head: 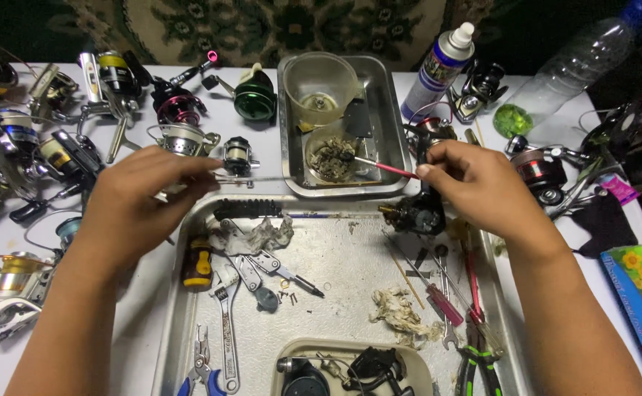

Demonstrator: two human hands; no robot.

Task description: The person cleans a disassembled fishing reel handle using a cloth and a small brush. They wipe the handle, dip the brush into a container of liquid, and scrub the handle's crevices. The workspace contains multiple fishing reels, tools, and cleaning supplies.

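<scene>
While the left hand [139, 192] pinches a thin metal shaft [244, 178] level at about ten o'clock from the big steel tray [350, 257], I see the right hand [482, 187] closed on a slim red-handled brush [383, 168], its tip dipped in the grimy small bowl [333, 158] at twelve o'clock. My reading is that the shaft is held out flat so the brush can reach it, and the bowl sits close, in the smaller steel pan [387, 125], to keep dirty grease off the table. A dark reel body [414, 213] rests on the tray's far rim, just under the right hand. Screwdrivers [438, 293] and a wrench [225, 323] lie loose in the tray, within reach. The left fingers cover the shaft's near end, so I cannot tell what it joins. The tub [350, 367] at six o'clock is cut off by the frame, its dark parts hard to make out.
</scene>
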